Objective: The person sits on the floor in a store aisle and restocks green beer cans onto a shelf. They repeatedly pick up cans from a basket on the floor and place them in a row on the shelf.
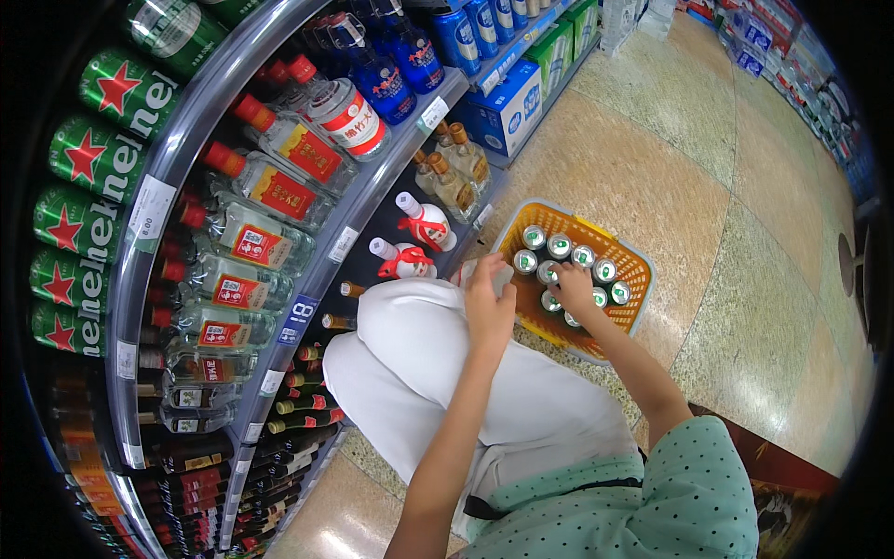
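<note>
A yellow plastic shopping basket with a grey rim stands on the floor before me. Several silver-topped drink cans with green pull tabs stand upright inside. My right hand reaches in among them, its fingertips at the top of one can. Those fingers partly cover the cans, so whether they grip one is unclear. My left hand hovers by my bent knee, left of the basket, fingers apart and nothing in them. Partly hidden behind it is a pale container at the shelf's foot.
Shelving on the left holds green Heineken cans, clear glass liquor bottles and blue bottles. White ribboned bottles line the low shelf. A blue carton sits farther along. Tiled floor extends right of the basket.
</note>
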`<move>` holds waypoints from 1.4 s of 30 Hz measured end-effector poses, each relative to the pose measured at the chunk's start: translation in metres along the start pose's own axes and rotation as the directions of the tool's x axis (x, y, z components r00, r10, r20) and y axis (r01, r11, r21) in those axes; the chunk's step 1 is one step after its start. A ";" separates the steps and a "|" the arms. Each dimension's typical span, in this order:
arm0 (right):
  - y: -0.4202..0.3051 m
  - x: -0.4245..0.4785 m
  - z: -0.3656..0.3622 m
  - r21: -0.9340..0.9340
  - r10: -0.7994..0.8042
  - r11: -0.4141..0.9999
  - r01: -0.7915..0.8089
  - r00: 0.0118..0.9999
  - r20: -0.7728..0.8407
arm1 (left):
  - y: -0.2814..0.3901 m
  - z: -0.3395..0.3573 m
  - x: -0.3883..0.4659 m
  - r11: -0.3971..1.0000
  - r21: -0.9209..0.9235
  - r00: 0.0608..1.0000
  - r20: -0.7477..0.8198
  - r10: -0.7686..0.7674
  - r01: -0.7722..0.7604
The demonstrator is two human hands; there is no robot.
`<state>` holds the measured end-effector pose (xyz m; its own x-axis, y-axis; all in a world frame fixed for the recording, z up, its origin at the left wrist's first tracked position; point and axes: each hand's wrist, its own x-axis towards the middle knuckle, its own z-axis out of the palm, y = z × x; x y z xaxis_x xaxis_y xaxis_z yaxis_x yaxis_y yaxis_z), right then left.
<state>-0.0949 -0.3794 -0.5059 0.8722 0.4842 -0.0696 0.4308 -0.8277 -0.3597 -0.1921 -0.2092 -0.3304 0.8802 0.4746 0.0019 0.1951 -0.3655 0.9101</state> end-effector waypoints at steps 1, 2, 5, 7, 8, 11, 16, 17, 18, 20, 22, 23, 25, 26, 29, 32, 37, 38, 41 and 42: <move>0.000 -0.004 0.008 -0.060 0.013 0.998 -0.008 0.998 0.069 | -0.002 0.001 0.000 1.000 0.003 1.000 0.001 0.003 -0.003; 0.000 -0.009 0.016 -0.100 0.010 0.995 -0.002 0.996 0.085 | -0.003 0.002 0.001 1.000 0.006 1.000 0.002 0.005 -0.005; 0.000 -0.021 0.041 -0.191 0.008 0.982 0.015 0.993 0.118 | -0.004 0.002 0.001 1.000 0.003 1.000 0.004 0.002 -0.002; -0.003 -0.024 0.048 -0.216 0.015 0.976 0.012 0.993 0.120 | -0.005 0.002 0.001 1.000 -0.005 1.000 0.007 0.008 -0.008; -0.002 -0.026 0.049 -0.214 0.024 0.977 0.015 0.984 0.176 | -0.006 0.002 0.001 1.000 -0.009 1.000 0.009 0.015 -0.015; 0.000 -0.029 0.058 -0.229 0.026 0.973 0.010 0.988 0.150 | -0.006 0.002 0.001 1.000 -0.016 1.000 0.012 0.020 -0.019; -0.004 -0.027 0.057 -0.234 0.032 0.972 -0.007 0.994 0.101 | -0.004 0.001 0.000 1.000 -0.008 1.000 0.011 0.017 -0.017; -0.005 -0.027 0.056 -0.246 0.024 0.969 -0.001 0.995 0.092 | -0.004 0.001 0.000 1.000 -0.005 1.000 0.010 0.017 -0.017; -0.003 -0.027 0.058 -0.257 0.012 0.966 0.013 0.995 0.095 | -0.004 0.001 0.000 1.000 -0.002 1.000 0.011 0.019 -0.019; -0.002 -0.027 0.062 -0.277 -0.014 0.960 0.042 0.995 0.102 | -0.007 0.002 0.000 0.998 0.038 0.999 0.012 0.052 -0.053; 0.001 -0.027 0.068 -0.280 -0.031 0.958 0.060 0.994 0.105 | -0.007 0.001 0.001 0.996 0.060 0.998 0.016 0.067 -0.067; 0.003 -0.027 0.070 -0.282 -0.040 0.957 0.068 0.994 0.106 | -0.007 0.002 0.000 0.996 0.062 0.998 0.018 0.065 -0.066; 0.007 -0.028 0.076 -0.298 -0.080 0.950 0.099 0.994 0.076 | -0.007 0.002 0.000 0.996 0.069 0.998 0.020 0.062 -0.063; 0.009 -0.029 0.078 -0.306 -0.100 0.945 0.114 0.993 0.061 | -0.006 0.002 0.000 0.995 0.074 0.998 0.021 0.060 -0.062; 0.005 -0.028 0.071 -0.292 -0.100 0.949 0.123 0.991 0.094 | -0.011 0.002 0.001 0.995 0.080 0.998 0.016 0.058 -0.059; 0.008 -0.024 0.070 -0.253 -0.108 0.958 0.136 0.986 0.124 | -0.005 0.002 0.000 0.999 0.031 1.000 0.014 0.027 -0.027; 0.003 -0.021 0.051 -0.239 -0.115 0.960 0.145 0.984 0.134 | -0.003 0.002 -0.001 0.999 0.039 1.000 0.008 0.026 -0.026; 0.002 -0.020 0.044 -0.225 -0.119 0.963 0.145 0.985 0.124 | -0.006 0.002 -0.001 0.997 0.060 0.999 0.008 0.040 -0.040; -0.013 -0.015 -0.020 -0.152 -0.115 0.979 0.139 0.981 0.158 | -0.012 0.001 0.000 0.995 0.085 0.999 0.007 0.052 -0.053; -0.013 -0.013 -0.035 -0.169 -0.115 0.976 0.138 0.984 0.134 | -0.010 0.001 0.000 0.995 0.088 0.998 0.015 0.056 -0.057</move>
<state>-0.1034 -0.3846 -0.4681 0.7775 0.6102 -0.1518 0.5795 -0.7891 -0.2039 -0.1935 -0.2060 -0.3403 0.8961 0.4414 0.0462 0.1822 -0.4609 0.8686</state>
